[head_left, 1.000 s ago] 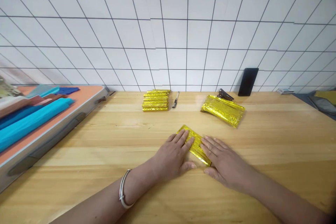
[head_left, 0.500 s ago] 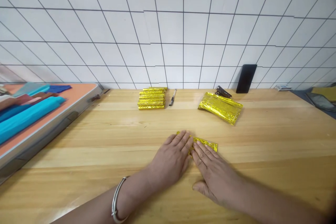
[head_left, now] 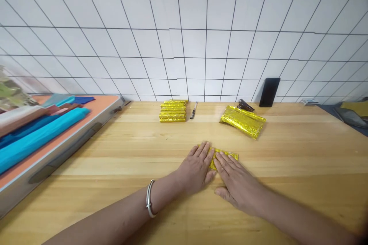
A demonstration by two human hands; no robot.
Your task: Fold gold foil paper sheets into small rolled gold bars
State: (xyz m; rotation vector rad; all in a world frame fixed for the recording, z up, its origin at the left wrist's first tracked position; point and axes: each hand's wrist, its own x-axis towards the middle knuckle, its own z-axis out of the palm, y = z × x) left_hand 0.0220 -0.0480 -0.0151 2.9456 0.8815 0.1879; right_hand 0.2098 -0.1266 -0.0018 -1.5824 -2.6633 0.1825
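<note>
A flat strip of shiny gold foil packaging (head_left: 213, 164) lies on the wooden table, partly covered by both hands. My left hand (head_left: 198, 164) rests flat on its left part, fingers stretched out and a silver bangle on the wrist. Flat on the right part lies my right hand (head_left: 234, 178), its fingers straight and its thumb spread out to the left on the wood. The fingertips of the two hands are close together. Beyond them is a larger gold foil packet (head_left: 243, 121), and farther left a stack of narrow folded gold foil strips (head_left: 173, 111).
A pen (head_left: 193, 110) lies beside the stack. Behind the larger packet is a black stapler (head_left: 245, 105), and a black phone (head_left: 269, 92) leans against the tiled wall. At left, an orange-topped surface (head_left: 107, 101) carries rolls of coloured material (head_left: 43, 136).
The camera view has tilted up and shifted slightly left. Both hands stay flat on the foil, with a little more of it showing between them.
</note>
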